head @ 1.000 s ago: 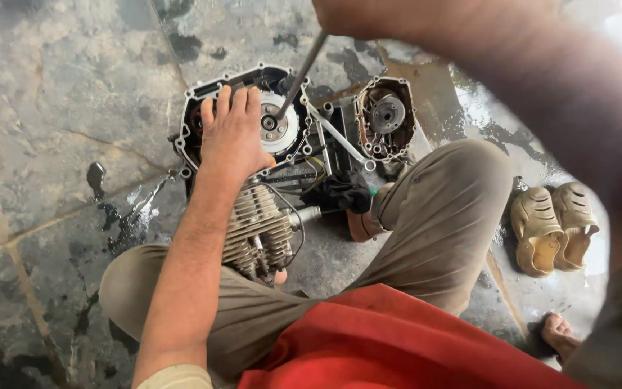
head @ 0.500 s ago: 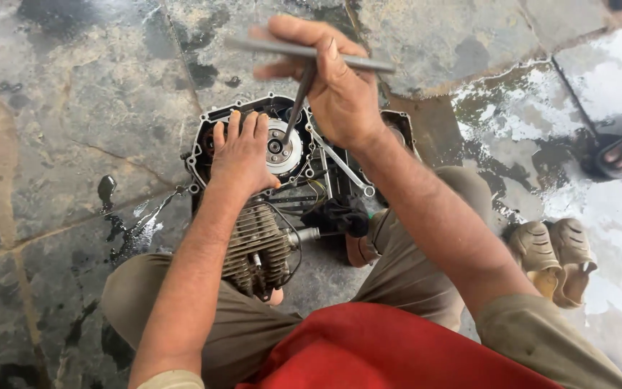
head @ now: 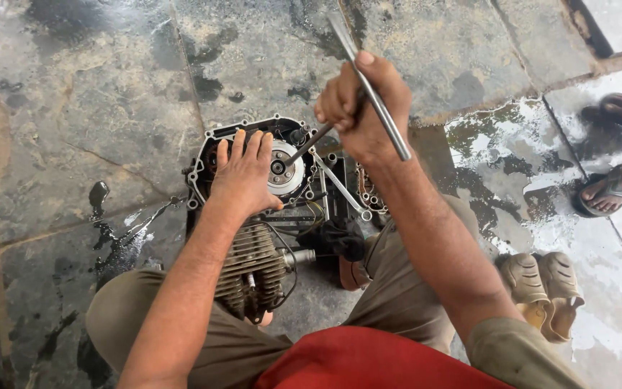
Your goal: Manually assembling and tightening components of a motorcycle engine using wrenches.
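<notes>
A small motorcycle engine (head: 253,266) with an open side case lies on the stone floor between my legs. My left hand (head: 242,176) presses flat on the open case, fingers spread, beside the round silver rotor (head: 288,176). My right hand (head: 360,112) is closed around a T-handle metal wrench (head: 372,90). Its crossbar sticks out above and below my fist. The wrench's shaft runs down to the centre of the rotor. The finned cylinder of the engine points toward me.
A loose spanner (head: 341,189) lies across the engine right of the rotor. A pair of tan sandals (head: 541,292) sits at my right knee. Another person's sandalled feet (head: 613,187) stand at the right edge. Dark oil stains (head: 113,230) mark the floor on the left.
My right hand with the T-handle wrench came down into view onto the rotor and has turned, the crossbar swinging from nearly level to steeply slanted. The left hand stays on the case.
</notes>
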